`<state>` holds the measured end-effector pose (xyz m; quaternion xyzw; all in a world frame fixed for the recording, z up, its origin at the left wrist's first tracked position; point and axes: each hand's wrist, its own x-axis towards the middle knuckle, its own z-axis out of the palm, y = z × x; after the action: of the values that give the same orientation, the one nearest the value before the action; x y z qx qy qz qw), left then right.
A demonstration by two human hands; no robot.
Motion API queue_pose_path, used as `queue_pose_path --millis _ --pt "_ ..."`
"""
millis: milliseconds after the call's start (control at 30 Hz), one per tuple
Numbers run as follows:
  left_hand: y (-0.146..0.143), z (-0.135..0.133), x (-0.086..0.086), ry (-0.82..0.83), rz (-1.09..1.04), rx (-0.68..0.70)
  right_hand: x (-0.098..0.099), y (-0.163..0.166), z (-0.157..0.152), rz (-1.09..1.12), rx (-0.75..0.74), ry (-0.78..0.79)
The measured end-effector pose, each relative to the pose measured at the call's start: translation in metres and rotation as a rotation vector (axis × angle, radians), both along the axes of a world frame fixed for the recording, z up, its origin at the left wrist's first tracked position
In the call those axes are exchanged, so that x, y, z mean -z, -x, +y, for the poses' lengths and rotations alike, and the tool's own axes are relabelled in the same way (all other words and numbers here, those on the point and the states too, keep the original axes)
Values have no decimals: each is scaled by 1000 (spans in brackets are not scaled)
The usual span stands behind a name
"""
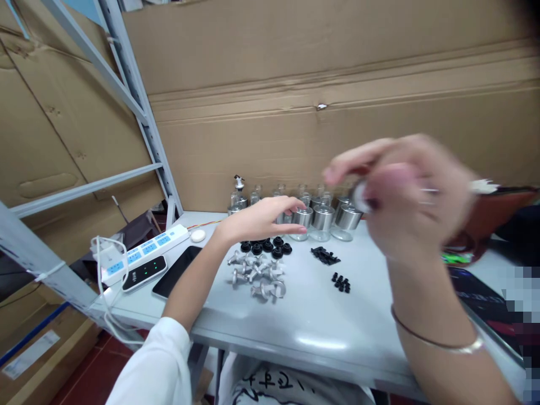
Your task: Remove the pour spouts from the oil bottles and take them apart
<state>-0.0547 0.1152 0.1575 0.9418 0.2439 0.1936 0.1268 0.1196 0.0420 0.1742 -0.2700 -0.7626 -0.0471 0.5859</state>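
My left hand (270, 216) reaches over the table with its fingers and thumb apart, holding nothing I can see, just in front of the glass bottles with metal sleeves (323, 218). My right hand (415, 197) is raised, closed and smeared by motion; a small pale, silvery piece with a dark spot (361, 197) shows at its fingers, too blurred to name. Below my left hand lie several silvery metal spout pieces (257, 273) and black ringed stoppers (266, 246). Thin black plastic pieces (324, 256) and small black caps (341, 282) form two piles to the right.
One back-left bottle carries a fitted pourer (239, 182). On the left are a power strip (145, 253), a black device with green lights (144, 273), a dark tablet (177, 271) and a white round object (198, 235). A lit phone (485, 298) lies right. Cardboard (253, 135) stands behind.
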Motion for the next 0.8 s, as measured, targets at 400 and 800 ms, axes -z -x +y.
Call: queue_pose_path --millis 400,800 --pt "-1 -11 -1 -104 -315 89 13 28 26 -204 -123 -20" --pt "8 -16 -8 -59 -211 70 11 21 33 -228 -106 -8"
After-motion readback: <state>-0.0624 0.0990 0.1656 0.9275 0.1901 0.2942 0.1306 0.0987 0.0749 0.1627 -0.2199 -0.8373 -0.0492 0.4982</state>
